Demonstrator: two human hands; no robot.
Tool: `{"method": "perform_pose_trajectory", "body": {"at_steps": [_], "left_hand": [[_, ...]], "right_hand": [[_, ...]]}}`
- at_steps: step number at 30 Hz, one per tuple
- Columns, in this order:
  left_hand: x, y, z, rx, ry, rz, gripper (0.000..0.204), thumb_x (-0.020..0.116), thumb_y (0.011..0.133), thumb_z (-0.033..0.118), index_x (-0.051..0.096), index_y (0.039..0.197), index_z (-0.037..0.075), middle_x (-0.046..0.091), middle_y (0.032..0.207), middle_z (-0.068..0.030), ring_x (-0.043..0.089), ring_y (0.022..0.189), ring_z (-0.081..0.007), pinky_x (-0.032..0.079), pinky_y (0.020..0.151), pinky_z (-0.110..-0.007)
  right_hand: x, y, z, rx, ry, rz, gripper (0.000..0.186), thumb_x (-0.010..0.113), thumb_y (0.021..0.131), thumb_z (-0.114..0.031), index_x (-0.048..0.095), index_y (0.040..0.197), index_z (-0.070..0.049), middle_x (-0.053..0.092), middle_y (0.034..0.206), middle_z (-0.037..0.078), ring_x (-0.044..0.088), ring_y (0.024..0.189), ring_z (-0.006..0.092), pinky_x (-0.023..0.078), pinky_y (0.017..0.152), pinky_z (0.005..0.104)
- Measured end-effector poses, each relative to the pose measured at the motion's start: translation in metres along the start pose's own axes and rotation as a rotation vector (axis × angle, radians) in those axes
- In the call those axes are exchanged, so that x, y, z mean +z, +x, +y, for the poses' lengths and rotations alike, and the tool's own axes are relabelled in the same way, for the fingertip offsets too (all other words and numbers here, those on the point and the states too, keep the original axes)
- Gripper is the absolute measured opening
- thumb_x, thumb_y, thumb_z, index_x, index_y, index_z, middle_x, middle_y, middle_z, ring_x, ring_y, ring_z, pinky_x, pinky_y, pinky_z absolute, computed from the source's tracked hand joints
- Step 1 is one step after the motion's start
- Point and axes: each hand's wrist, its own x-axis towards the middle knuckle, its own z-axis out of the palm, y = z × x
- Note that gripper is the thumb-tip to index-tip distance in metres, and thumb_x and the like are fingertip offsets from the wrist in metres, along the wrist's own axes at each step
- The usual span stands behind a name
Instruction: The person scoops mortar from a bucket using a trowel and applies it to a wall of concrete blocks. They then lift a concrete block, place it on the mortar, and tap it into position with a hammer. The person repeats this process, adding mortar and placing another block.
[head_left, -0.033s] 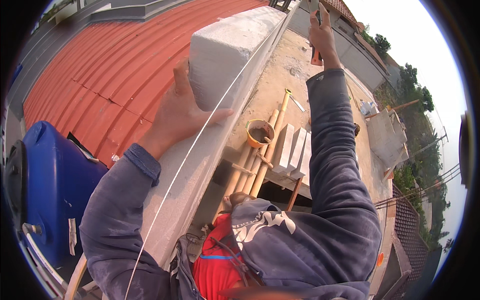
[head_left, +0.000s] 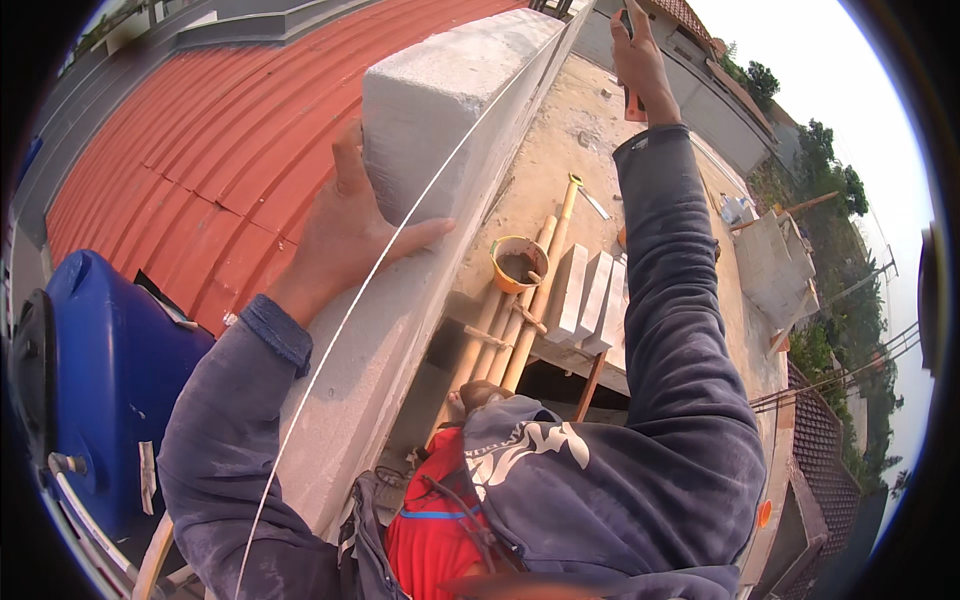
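Observation:
My left hand (head_left: 340, 240) is wrapped against the near end of a pale grey concrete block (head_left: 420, 130), thumb along its lower edge and fingers at its left side. The block lies on a long pale block wall (head_left: 330, 420). A taut white string (head_left: 314, 380) runs diagonally along the wall and past the block. My right hand (head_left: 645, 70) is raised at the upper middle, closed on a tool with an orange and black handle (head_left: 634, 108); its top end is partly out of view.
A red metal roof (head_left: 180, 190) and blue tank (head_left: 110, 380) are left. Right of the wall are bamboo poles (head_left: 545, 300), a yellow mortar bucket (head_left: 518, 247), several stacked blocks (head_left: 568, 285) on planks over a dark opening, and a block structure (head_left: 770, 270) farther right.
The block and my left hand appear slightly further left in the picture. My right hand and tool have shifted slightly up and left.

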Motion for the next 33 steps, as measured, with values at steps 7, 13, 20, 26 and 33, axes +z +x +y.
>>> {"method": "perform_pose_trajectory", "body": {"at_steps": [7, 13, 20, 26, 33], "left_hand": [[0.001, 0.002, 0.025, -0.296, 0.066, -0.104, 0.133, 0.096, 0.081, 0.034, -0.003, 0.165, 0.005, 0.050, 0.149, -0.0358, 0.065, 0.133, -0.0421, 0.054, 0.112, -0.052], [0.007, -0.009, 0.036, -0.230, 0.574, -0.097, 0.101, 0.101, 0.075, 0.042, 0.050, 0.147, -0.006, 0.060, 0.141, -0.0255, 0.067, 0.120, -0.0364, 0.052, 0.107, -0.045], [0.060, -0.008, 0.080, -0.961, 0.357, 0.221, 0.067, 0.100, 0.072, 0.018, 0.068, 0.126, -0.004, 0.073, 0.115, -0.0127, 0.068, 0.104, -0.0267, 0.054, 0.095, -0.038], [0.056, -0.051, 0.056, -1.236, 0.468, 0.289, 0.053, 0.104, 0.069, 0.020, 0.076, 0.111, 0.002, 0.075, 0.102, -0.0052, 0.069, 0.094, -0.0191, 0.056, 0.083, -0.035], [0.090, -0.024, 0.078, -1.215, 0.460, 0.340, 0.059, 0.104, 0.068, 0.026, 0.077, 0.114, 0.000, 0.077, 0.106, -0.0111, 0.072, 0.095, -0.0210, 0.058, 0.083, -0.035]], "right_hand": [[0.004, 0.008, 0.130, -0.271, -0.191, -0.112, 0.051, 0.055, 0.112, -0.038, 0.046, 0.160, -0.024, 0.075, 0.111, 0.027, 0.075, 0.088, 0.0392, 0.058, 0.074, 0.0458], [0.093, -0.094, 0.214, 0.437, 0.717, 0.039, 0.033, 0.059, 0.114, -0.028, 0.053, 0.141, -0.009, 0.058, 0.078, 0.003, 0.058, 0.059, 0.0125, 0.050, 0.054, 0.0329], [0.234, -0.244, 0.349, 1.271, 1.221, 0.239, 0.016, 0.066, 0.109, -0.019, 0.051, 0.103, -0.016, 0.045, 0.068, -0.004, 0.044, 0.050, 0.0095, 0.042, 0.046, 0.0301], [0.293, -0.432, 0.499, 1.879, 1.098, -0.270, 0.012, 0.059, 0.106, -0.010, 0.049, 0.100, -0.008, 0.043, 0.067, 0.000, 0.045, 0.052, 0.0130, 0.039, 0.045, 0.0306], [0.335, -0.572, 0.500, 1.794, 0.676, -1.361, 0.034, 0.054, 0.109, -0.025, 0.056, 0.080, -0.006, 0.056, 0.065, 0.010, 0.054, 0.053, 0.0256, 0.044, 0.050, 0.0399]]}}
